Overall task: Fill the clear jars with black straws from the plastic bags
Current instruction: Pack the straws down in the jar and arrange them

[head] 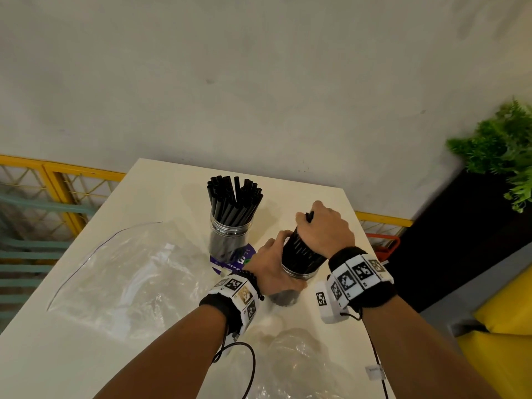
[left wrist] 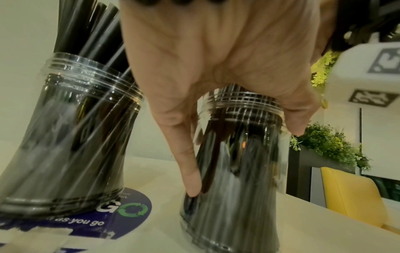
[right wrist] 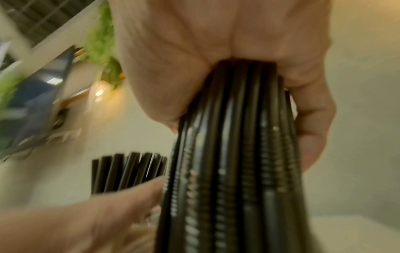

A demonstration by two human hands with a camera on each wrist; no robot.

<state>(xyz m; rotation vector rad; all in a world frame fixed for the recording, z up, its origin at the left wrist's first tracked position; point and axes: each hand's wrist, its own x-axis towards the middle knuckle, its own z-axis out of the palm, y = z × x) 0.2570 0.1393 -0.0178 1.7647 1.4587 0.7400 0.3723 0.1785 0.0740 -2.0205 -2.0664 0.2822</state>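
Observation:
Two clear jars stand on the white table. The far jar is packed with black straws that fan out of its mouth. My left hand grips the near jar around its threaded neck. My right hand grips the top of a thick bundle of black straws whose lower ends sit inside that jar. Clear plastic bags lie flat at the left and crumpled near the front edge.
A round purple sticker lies under the far jar. The table's right edge is close to my right wrist. Beyond it are a black planter with green foliage and a yellow seat. A yellow railing runs behind the table.

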